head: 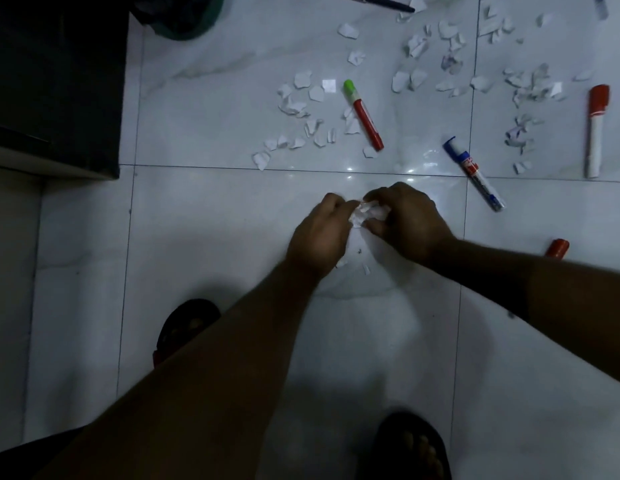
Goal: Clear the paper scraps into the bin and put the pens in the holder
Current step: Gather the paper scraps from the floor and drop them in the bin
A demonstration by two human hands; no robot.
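You had white paper scraps [303,79] on a white floor [232,220] veined in faint grey, with dark grout lines. The red marker [365,119] wore a green cap; the blue-capped marker [476,174] and the red-capped marker [596,129] had white bodies. The bin [215,19] showed a green rim. Your sandals [183,327] were black.

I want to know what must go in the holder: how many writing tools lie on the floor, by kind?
Markers: 4 (green-capped marker, blue marker, red-capped marker, red marker half hidden by the right forearm)
Dark pen: 1
Total: 5
A grey thing at the top right edge is too cropped to name.
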